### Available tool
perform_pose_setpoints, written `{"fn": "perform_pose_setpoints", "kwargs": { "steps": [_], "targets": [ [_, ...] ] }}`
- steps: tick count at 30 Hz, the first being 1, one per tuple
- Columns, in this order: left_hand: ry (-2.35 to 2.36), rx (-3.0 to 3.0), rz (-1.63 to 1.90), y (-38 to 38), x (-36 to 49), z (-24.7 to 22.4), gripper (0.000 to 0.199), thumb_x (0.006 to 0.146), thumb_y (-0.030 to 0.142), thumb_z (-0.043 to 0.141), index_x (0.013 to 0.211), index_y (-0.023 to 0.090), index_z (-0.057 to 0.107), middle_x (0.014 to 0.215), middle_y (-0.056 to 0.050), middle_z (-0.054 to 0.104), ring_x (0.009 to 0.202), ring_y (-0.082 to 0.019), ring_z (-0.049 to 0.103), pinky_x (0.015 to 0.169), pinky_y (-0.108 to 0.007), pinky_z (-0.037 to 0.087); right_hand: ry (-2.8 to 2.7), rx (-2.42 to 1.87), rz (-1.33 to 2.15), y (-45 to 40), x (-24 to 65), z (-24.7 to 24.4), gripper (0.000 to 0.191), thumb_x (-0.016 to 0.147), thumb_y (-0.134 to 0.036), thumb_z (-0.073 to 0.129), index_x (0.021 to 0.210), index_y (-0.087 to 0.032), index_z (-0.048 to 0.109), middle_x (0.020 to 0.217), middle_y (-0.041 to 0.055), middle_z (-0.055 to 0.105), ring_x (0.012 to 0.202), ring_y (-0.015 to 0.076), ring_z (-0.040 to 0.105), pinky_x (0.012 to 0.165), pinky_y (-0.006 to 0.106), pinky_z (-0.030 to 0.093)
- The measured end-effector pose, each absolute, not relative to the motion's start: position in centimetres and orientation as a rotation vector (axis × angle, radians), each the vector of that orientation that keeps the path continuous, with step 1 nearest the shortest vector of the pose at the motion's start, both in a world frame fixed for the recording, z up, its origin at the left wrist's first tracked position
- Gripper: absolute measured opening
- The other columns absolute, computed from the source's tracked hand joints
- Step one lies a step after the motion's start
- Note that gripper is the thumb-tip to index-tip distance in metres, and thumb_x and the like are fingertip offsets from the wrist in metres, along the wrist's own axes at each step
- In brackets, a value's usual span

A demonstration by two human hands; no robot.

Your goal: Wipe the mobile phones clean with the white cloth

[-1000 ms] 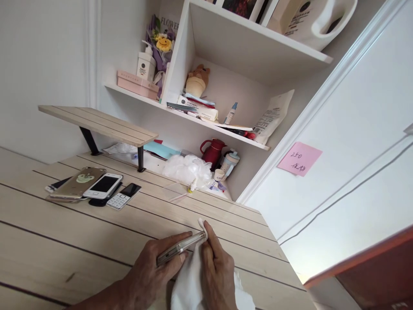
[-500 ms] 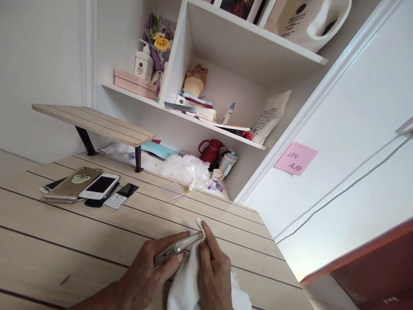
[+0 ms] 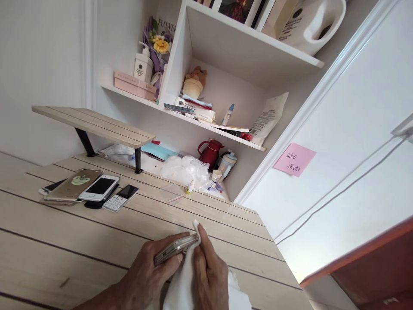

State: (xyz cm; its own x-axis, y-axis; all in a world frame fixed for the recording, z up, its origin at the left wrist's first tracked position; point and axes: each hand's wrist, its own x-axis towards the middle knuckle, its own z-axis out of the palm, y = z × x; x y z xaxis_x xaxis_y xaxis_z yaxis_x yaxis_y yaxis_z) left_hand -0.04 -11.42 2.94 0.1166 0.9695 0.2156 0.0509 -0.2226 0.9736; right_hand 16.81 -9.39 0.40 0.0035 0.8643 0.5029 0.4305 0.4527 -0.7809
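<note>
My left hand (image 3: 151,262) is closed round a slim silver phone (image 3: 177,249), held edge-up between thumb and fingers above the wooden table. A white cloth (image 3: 180,282) is gripped in my right hand (image 3: 209,267). The index finger presses a fold of it against the phone's far end. The rest of the cloth hangs below and behind the right hand onto the table. The phone's screen face cannot be seen from here.
On the table (image 3: 97,241) at left lie several phones, among them a gold phone (image 3: 74,185), a white touchscreen phone (image 3: 100,187) and a keypad phone (image 3: 121,198). Behind stand a small raised shelf (image 3: 97,125), a crumpled plastic bag (image 3: 187,171) and a red jug (image 3: 210,154).
My right hand and the cloth have shifted slightly left, along the phone's end. The left hand keeps the phone in nearly the same place, turned slightly.
</note>
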Motion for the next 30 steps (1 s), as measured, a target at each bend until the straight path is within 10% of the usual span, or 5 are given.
{"fn": "perform_pose_setpoints", "kwargs": {
  "steps": [3,8,19,25,30],
  "targets": [
    [1.061,1.469,1.258,-11.3,0.0,2.9,0.043,0.091,0.016,0.062,0.129,0.033,0.073,0.124,0.003,0.078,0.118,-0.02,0.071,0.104,-0.022,0.054,-1.587,-1.024,0.482,-9.9,16.3,0.4,0.045,0.103,-0.041,0.047,0.14,-0.02,0.065,0.128,0.0072,0.074,0.108,0.0182,0.075,0.091,0.019,0.055],
    [0.986,1.379,1.232,-11.3,0.1,2.8,0.044,0.092,0.02,0.061,0.134,0.031,0.07,0.123,0.0,0.078,0.106,-0.021,0.077,0.099,-0.027,0.058,-1.642,-1.271,0.522,-8.9,17.5,0.7,0.05,0.103,-0.042,0.045,0.14,-0.015,0.065,0.065,-0.0011,0.071,0.053,0.0137,0.063,0.054,0.019,0.05],
    [1.029,1.323,1.22,-11.2,-0.3,2.4,0.039,0.092,0.025,0.065,0.13,0.03,0.073,0.113,0.001,0.082,0.099,-0.021,0.078,0.095,-0.025,0.06,-1.64,-1.343,0.519,-8.2,17.7,1.1,0.052,0.103,-0.042,0.041,0.14,-0.014,0.064,0.053,-0.0044,0.057,0.046,0.0133,0.052,0.048,0.02,0.043],
    [1.046,1.43,1.255,-11.1,-0.3,2.3,0.041,0.091,0.027,0.066,0.131,0.032,0.072,0.119,0.0,0.08,0.112,-0.024,0.074,0.101,-0.029,0.058,-1.643,-1.031,0.522,-8.8,17.1,0.8,0.046,0.103,-0.037,0.045,0.139,-0.017,0.065,0.1,0.0076,0.078,0.076,0.015,0.073,0.074,0.02,0.055],
    [1.024,1.396,1.228,-11.1,-0.2,2.4,0.043,0.09,0.029,0.065,0.133,0.03,0.071,0.102,0.0,0.084,0.103,-0.023,0.078,0.088,-0.023,0.062,-1.632,-1.306,0.58,-8.2,17.8,0.9,0.051,0.1,-0.037,0.042,0.138,-0.013,0.066,0.058,-0.0026,0.058,0.051,0.0138,0.051,0.052,0.022,0.042]
  ]
}}
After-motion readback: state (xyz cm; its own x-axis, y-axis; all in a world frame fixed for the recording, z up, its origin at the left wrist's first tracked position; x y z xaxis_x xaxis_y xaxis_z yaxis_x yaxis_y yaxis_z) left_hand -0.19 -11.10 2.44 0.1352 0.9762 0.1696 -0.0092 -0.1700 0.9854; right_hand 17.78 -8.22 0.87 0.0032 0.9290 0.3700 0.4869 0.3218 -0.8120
